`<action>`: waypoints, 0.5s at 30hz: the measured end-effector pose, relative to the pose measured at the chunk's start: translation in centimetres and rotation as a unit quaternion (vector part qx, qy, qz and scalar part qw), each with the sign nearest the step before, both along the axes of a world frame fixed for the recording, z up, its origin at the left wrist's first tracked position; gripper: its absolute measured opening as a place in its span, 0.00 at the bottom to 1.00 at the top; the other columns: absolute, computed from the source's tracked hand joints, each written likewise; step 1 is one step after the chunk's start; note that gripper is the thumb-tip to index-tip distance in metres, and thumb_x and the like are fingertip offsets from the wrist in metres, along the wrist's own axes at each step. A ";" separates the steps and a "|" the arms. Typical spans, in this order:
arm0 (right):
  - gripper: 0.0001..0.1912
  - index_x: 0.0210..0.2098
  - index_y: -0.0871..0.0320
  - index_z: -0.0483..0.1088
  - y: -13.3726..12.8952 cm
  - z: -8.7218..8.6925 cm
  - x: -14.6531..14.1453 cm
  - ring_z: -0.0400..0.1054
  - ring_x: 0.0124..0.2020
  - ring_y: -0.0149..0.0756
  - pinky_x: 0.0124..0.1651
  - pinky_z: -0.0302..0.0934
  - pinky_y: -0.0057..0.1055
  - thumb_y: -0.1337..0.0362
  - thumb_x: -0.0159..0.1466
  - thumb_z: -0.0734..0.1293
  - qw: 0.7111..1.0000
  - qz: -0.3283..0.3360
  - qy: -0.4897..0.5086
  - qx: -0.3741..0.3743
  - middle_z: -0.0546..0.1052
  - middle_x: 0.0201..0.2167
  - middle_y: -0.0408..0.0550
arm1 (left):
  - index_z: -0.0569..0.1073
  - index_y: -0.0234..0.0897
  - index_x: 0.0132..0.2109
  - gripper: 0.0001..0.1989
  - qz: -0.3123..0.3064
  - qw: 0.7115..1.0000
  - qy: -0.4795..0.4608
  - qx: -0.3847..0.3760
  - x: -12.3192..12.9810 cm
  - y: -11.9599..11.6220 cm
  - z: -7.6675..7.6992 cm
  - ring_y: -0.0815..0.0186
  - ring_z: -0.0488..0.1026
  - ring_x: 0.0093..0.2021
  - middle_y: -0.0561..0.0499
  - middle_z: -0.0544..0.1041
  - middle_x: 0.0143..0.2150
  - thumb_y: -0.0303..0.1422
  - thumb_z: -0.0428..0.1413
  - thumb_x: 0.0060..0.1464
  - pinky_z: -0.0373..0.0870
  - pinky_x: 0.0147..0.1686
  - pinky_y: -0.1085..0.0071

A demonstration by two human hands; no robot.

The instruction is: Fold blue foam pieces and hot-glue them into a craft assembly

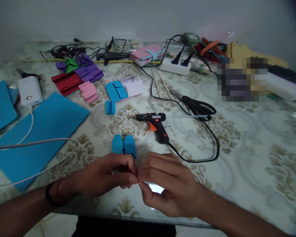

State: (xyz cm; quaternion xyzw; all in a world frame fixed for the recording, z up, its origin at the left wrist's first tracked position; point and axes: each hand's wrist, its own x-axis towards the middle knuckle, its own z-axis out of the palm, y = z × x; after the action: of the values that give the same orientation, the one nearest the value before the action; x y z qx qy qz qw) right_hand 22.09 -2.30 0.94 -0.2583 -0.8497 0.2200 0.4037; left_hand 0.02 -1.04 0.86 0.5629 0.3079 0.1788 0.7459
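Note:
Near the table's front edge, my left hand [111,176] and my right hand [169,184] meet fingertip to fingertip. Both are closed in a pinch, and whatever lies between the fingers is hidden or too small to make out. Just beyond the left fingers lies a folded blue paper piece [117,144] with two rounded tabs. A black hot glue gun [159,125] with an orange trigger rests on its side past my right hand, its red light lit. A clear glue stick [187,116] sticks out of its back.
Blue paper sheets [51,121] lie left under a white power bank [31,90] and its cable. Folded coloured papers [88,72] sit behind, beside a blue-and-white folded piece [117,90]. Black scissors [198,107], wooden sticks [165,86] and a white power strip [175,66] are further back.

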 end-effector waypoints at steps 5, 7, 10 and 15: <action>0.09 0.33 0.59 0.73 0.0 0.2 -0.1 0.66 0.29 0.27 0.32 0.61 0.27 0.78 0.60 0.67 0.998 0.020 0.030 -0.057 0.74 0.28 0.41 | 0.71 0.39 0.37 0.06 0.001 1.000 0.006 0.025 0.0 -0.1 0.0 0.72 0.69 0.32 0.58 0.71 0.30 0.29 0.59 0.64 0.67 0.35 0.78; 0.09 0.33 0.58 0.73 -0.1 0.2 -0.2 0.66 0.29 0.27 0.32 0.61 0.25 0.78 0.59 0.67 0.996 0.023 0.044 -0.080 0.74 0.28 0.40 | 0.72 0.38 0.37 0.06 -0.002 1.000 0.011 0.026 -0.1 -0.2 0.0 0.72 0.69 0.33 0.58 0.72 0.30 0.30 0.59 0.65 0.67 0.35 0.78; 0.09 0.33 0.58 0.73 -0.1 0.0 -0.3 0.67 0.29 0.26 0.32 0.61 0.24 0.78 0.58 0.67 0.991 0.033 0.059 -0.112 0.74 0.28 0.41 | 0.73 0.37 0.37 0.06 -0.007 0.999 0.021 0.027 -0.2 -0.1 0.0 0.71 0.69 0.34 0.58 0.72 0.31 0.32 0.59 0.65 0.67 0.37 0.77; 0.08 0.31 0.59 0.72 -0.1 -0.1 -0.4 0.66 0.29 0.26 0.31 0.60 0.23 0.78 0.58 0.66 0.984 0.046 0.085 -0.152 0.74 0.28 0.41 | 0.74 0.38 0.36 0.08 -0.007 0.999 0.030 0.034 -0.2 0.0 0.0 0.70 0.70 0.34 0.58 0.74 0.32 0.33 0.61 0.65 0.67 0.37 0.76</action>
State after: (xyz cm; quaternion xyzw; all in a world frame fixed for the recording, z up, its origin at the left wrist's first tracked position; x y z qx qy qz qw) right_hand 21.71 -2.43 0.84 -0.2576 -0.7800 0.3863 0.4195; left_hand -0.20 -1.00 0.86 0.5956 0.3200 0.1671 0.7176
